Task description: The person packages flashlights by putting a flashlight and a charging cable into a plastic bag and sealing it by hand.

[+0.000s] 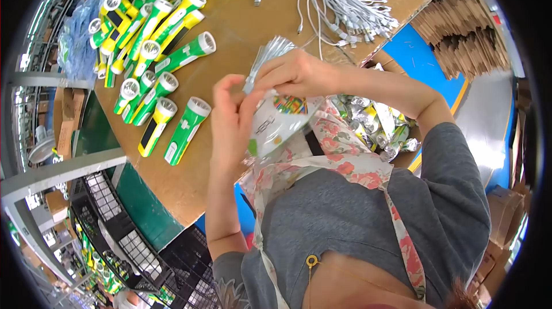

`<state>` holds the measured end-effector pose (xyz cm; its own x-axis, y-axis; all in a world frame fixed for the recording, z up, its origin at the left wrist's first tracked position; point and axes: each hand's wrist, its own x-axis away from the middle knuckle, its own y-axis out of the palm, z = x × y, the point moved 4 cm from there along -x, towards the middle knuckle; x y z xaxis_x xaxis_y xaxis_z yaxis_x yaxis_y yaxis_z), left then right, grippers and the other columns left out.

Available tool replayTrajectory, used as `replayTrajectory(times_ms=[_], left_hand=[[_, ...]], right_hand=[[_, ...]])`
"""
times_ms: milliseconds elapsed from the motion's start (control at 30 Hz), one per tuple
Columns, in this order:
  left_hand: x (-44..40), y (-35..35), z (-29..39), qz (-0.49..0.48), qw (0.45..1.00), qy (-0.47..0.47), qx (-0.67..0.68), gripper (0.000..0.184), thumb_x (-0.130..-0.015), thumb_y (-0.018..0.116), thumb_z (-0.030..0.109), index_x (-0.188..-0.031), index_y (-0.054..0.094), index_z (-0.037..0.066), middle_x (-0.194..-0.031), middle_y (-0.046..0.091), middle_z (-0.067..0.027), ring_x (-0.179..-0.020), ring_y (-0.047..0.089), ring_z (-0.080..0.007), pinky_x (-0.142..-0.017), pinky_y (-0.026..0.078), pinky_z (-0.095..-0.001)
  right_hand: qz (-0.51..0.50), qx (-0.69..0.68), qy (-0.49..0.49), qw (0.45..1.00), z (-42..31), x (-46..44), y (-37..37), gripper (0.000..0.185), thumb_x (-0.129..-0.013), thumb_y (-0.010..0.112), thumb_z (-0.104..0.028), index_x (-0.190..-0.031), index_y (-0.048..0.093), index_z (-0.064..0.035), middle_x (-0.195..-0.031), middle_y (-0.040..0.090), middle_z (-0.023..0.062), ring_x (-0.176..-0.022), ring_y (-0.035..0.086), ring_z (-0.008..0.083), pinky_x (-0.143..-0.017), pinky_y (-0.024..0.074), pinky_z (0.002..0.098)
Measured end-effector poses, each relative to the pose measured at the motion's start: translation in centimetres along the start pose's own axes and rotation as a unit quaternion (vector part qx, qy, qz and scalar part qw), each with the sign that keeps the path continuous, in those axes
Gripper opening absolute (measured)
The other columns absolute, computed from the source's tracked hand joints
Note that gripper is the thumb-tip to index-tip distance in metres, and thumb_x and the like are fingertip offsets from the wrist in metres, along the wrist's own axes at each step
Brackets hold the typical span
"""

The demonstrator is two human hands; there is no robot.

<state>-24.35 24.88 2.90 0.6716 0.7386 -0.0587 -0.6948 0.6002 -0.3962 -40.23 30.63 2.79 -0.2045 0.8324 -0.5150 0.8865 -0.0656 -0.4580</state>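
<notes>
A clear plastic bag [282, 122] with a white, colour-printed face hangs in front of my chest, tilted. A bit of green shows at its lower left corner. My left hand [231, 105] is closed on the bag's left edge, thumb and fingers near its top. My right hand [296, 73] bends over the upper edge, fingers pinched together there; its fingertips are partly hidden. Just beyond the hands lies a sheaf of clear plastic bags [275, 47]. Green and yellow flashlights [188, 131] lie and stand to the left on the brown table [167, 188].
A heap of white USB cables [339, 10] lies at the far side of the table. On the right, a carton holds bagged flashlights [379, 122], near stacked cardboard pieces [460, 27]. A black wire crate [129, 240] and a grey metal frame [69, 171] stand at the left.
</notes>
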Motion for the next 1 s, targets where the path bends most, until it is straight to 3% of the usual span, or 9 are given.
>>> replayTrajectory(times_ms=[100,133,333,467,600,733,833,900,1000], left_hand=[[-0.1,0.5,2.9,-0.038,0.985,0.116,-0.124,0.063,-0.078,0.078,0.016,-0.124,0.037,0.005,-0.058,0.052,-0.0036,-0.051,0.049,-0.0107,-0.049,0.040,-0.0250],[-0.1,0.4,3.0,-0.057,0.996,0.049,-0.057,0.062,-0.070,0.083,0.017,-0.118,0.046,0.006,-0.058,0.052,-0.0039,-0.052,0.051,-0.0115,-0.048,0.040,-0.0263],[2.4,0.2,2.4,-0.281,0.944,0.096,-0.145,0.017,-0.083,0.071,0.010,-0.092,0.061,0.000,-0.067,0.060,-0.0010,-0.058,0.051,-0.0050,-0.053,0.040,-0.0216],[3.3,-3.8,0.0,-0.082,0.989,0.040,-0.117,0.014,-0.093,0.059,0.012,-0.099,0.063,0.000,-0.069,0.062,-0.0072,-0.061,0.059,-0.0166,-0.056,0.044,-0.0279],[4.0,-5.2,-0.8,-0.016,0.998,0.010,0.059,0.018,-0.098,0.053,0.014,-0.102,0.061,-0.001,-0.069,0.060,-0.0018,-0.054,0.055,-0.0073,-0.050,0.038,-0.0201],[2.2,-5.2,0.9,0.147,0.968,0.120,0.163,0.018,-0.099,0.048,0.013,-0.111,0.050,0.000,-0.076,0.060,-0.0041,-0.067,0.063,-0.0128,-0.054,0.046,-0.0228],[-0.7,-1.8,2.1,0.112,0.952,0.269,0.096,0.017,-0.100,0.043,0.011,-0.117,0.043,0.006,-0.093,0.052,-0.0030,-0.075,0.062,-0.0136,-0.063,0.049,-0.0268],[-3.3,0.8,4.8,0.145,0.913,0.362,-0.123,0.014,-0.097,0.049,0.013,-0.107,0.050,0.003,-0.096,0.060,-0.0149,-0.071,0.066,-0.0310,-0.064,0.049,-0.0384],[-4.3,0.0,3.8,0.122,0.963,0.178,-0.161,0.012,-0.094,0.055,0.015,-0.099,0.054,0.004,-0.080,0.060,-0.0196,-0.067,0.062,-0.0340,-0.062,0.048,-0.0391]], right_hand=[[-0.065,-0.061,-0.010,0.996,-2.4,-0.9,-0.1,0.022,-0.075,0.060,0.003,-0.093,0.069,-0.0051,-0.087,0.066,0.0088,-0.074,0.064,0.0248,-0.063,0.0498,0.0327],[-0.057,-0.074,0.020,0.995,-2.7,-0.8,-0.9,0.020,-0.075,0.059,0.004,-0.091,0.068,-0.0032,-0.084,0.066,0.0100,-0.074,0.064,0.0238,-0.065,0.0496,0.0321],[-0.114,0.011,0.033,0.993,-2.6,1.2,-5.7,0.019,-0.077,0.057,0.005,-0.094,0.063,-0.0002,-0.090,0.066,0.0117,-0.082,0.063,0.0253,-0.071,0.0493,0.0353],[-0.026,-0.014,0.249,0.968,2.8,2.7,-11.1,0.015,-0.087,0.057,-0.009,-0.099,0.063,-0.0018,-0.092,0.065,0.0127,-0.085,0.063,0.0270,-0.074,0.0494,0.0345],[0.060,0.530,0.379,0.756,13.1,5.7,-17.9,0.019,-0.083,0.059,-0.023,-0.096,0.066,-0.0106,-0.097,0.067,0.0104,-0.091,0.064,0.0316,-0.078,0.0507,0.0435],[0.133,0.624,0.147,0.756,9.9,3.8,-15.7,0.019,-0.079,0.055,-0.009,-0.096,0.064,-0.0069,-0.092,0.064,0.0104,-0.082,0.061,0.0345,-0.075,0.0493,0.0444],[0.111,0.432,0.109,0.888,3.5,0.2,-10.2,0.020,-0.074,0.059,-0.006,-0.093,0.062,-0.0042,-0.091,0.063,0.0133,-0.082,0.062,0.0339,-0.070,0.0512,0.0421],[0.030,0.295,0.059,0.953,1.0,-0.7,-5.0,0.020,-0.074,0.061,-0.002,-0.094,0.059,-0.0016,-0.087,0.062,0.0166,-0.082,0.062,0.0363,-0.071,0.0504,0.0446],[0.038,0.226,0.064,0.971,0.8,-2.3,-2.5,0.024,-0.078,0.062,-0.007,-0.101,0.062,-0.0002,-0.089,0.066,0.0161,-0.079,0.064,0.0324,-0.071,0.0505,0.0407]])
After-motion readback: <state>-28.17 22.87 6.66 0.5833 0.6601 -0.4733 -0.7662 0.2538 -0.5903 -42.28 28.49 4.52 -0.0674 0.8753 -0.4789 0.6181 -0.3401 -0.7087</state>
